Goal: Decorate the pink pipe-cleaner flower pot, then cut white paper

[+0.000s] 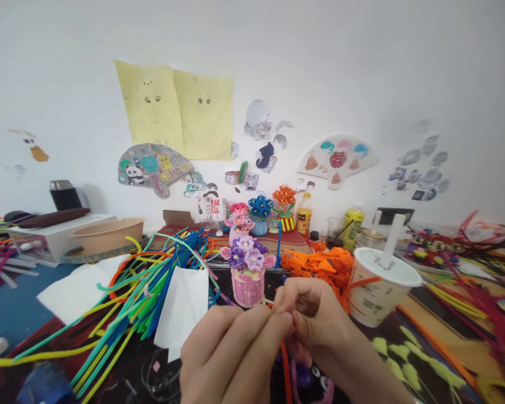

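Note:
My left hand and my right hand meet at the front centre, fingertips pinched together. An orange pipe cleaner runs down from between them; its pinched part is hidden by the fingers. Just beyond stands a pink pot of purple pipe-cleaner flowers. Partly under my right wrist lies a pink, black and purple fuzzy piece with a googly eye. A pile of orange pipe-cleaner shapes sits behind my right hand.
A lidded paper cup with a straw stands close to my right hand. To the left spread bundles of coloured pipe cleaners and a white paper packet. Finished flower pots and bottles line the wall.

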A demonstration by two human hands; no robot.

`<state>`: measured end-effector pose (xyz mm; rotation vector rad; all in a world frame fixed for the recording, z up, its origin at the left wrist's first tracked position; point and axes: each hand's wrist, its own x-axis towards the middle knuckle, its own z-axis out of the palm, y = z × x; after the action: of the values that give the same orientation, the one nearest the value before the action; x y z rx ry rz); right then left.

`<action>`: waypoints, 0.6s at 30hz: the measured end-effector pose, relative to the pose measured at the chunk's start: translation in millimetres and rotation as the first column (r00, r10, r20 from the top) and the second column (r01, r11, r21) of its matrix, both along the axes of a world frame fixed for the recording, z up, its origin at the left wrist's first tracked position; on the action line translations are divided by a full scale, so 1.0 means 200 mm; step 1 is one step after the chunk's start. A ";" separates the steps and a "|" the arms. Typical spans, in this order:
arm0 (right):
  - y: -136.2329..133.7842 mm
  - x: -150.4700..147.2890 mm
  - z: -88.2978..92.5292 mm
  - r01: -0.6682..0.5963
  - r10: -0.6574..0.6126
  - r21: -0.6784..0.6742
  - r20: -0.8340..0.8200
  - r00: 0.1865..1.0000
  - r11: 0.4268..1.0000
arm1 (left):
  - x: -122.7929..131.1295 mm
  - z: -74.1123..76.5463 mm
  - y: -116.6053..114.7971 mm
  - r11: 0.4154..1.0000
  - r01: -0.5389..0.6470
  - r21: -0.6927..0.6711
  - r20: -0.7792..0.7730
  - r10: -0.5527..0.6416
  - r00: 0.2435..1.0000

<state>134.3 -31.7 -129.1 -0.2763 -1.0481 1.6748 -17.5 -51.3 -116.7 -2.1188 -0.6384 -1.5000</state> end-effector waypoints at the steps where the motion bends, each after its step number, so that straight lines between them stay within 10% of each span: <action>1: 0.00 0.00 0.00 0.003 -0.003 0.002 -0.002 1.000 1.000 | 0.01 0.00 0.00 1.000 0.010 0.005 0.020 -0.010 1.000; 18: 0.02 0.00 -0.03 0.007 -0.007 0.015 -0.036 0.999 1.000 | 0.04 0.00 0.04 0.994 0.110 -0.014 0.076 -0.108 0.991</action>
<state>134.1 -27.9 -134.5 -0.2390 -1.0320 1.6592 -9.2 -44.3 -117.2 -2.1509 -0.5729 -1.6450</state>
